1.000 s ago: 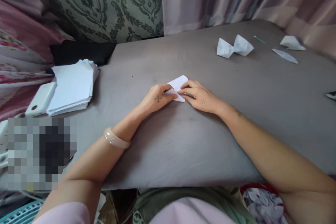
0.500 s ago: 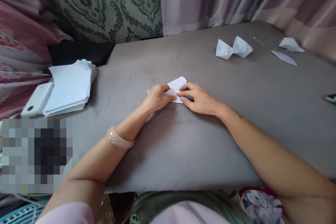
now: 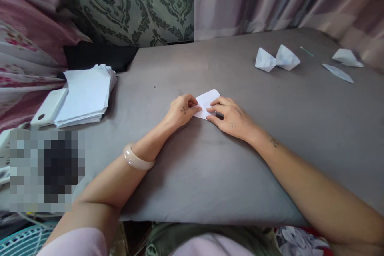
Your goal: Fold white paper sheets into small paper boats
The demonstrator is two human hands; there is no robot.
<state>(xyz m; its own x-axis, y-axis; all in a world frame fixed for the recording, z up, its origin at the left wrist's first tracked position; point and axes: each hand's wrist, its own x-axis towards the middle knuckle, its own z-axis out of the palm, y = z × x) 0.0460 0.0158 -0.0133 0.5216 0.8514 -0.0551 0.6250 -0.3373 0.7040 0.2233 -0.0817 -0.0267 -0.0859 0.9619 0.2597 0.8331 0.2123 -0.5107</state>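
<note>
A small folded white paper [image 3: 207, 101] lies on the grey cloth-covered surface [image 3: 192, 168] in the middle of the view. My left hand [image 3: 181, 111] presses on its left edge with curled fingers, thumb tip on the paper. My right hand [image 3: 231, 117] holds its right edge, fingers bent and pinching down on the fold. Both hands hide the near part of the paper. A pale bangle [image 3: 136, 159] sits on my left wrist.
A stack of white sheets [image 3: 87, 94] with a white phone [image 3: 49, 107] beside it lies at the left. Folded paper shapes [image 3: 276, 58] and other paper pieces [image 3: 343, 64] lie at the far right. Curtains and patterned fabric stand behind.
Both hands stay on the paper with the fingers shifting slightly along the fold. The camera has turned a little, moving everything in view to the right.
</note>
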